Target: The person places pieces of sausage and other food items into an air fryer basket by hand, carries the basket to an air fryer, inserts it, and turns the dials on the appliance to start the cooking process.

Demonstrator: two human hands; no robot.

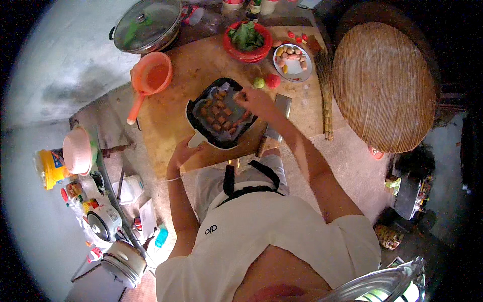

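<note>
A dark square air fryer basket (190, 109) with a cream handle (197, 139) lies on the wooden table. Crumpled paper (236, 104) lines it, and several browned food chunks (216, 110) rest on the paper, mostly toward the left and bottom. My left hand (185, 154) is around the handle. Over the basket's upper right side, my right hand (253, 102) has its fingers bent inward; blur hides whether a piece is pinched in them. A wide-bladed cleaver (282, 107) lies partly beneath my right forearm.
Beyond the basket stand a red bowl (228, 45) of leafy greens and a plate (296, 75) of small oblong items. An orange dipper (151, 73) sits left, a lidded pan (145, 28) behind it. A straw brush (327, 102) borders a large woven tray (385, 87) at right.
</note>
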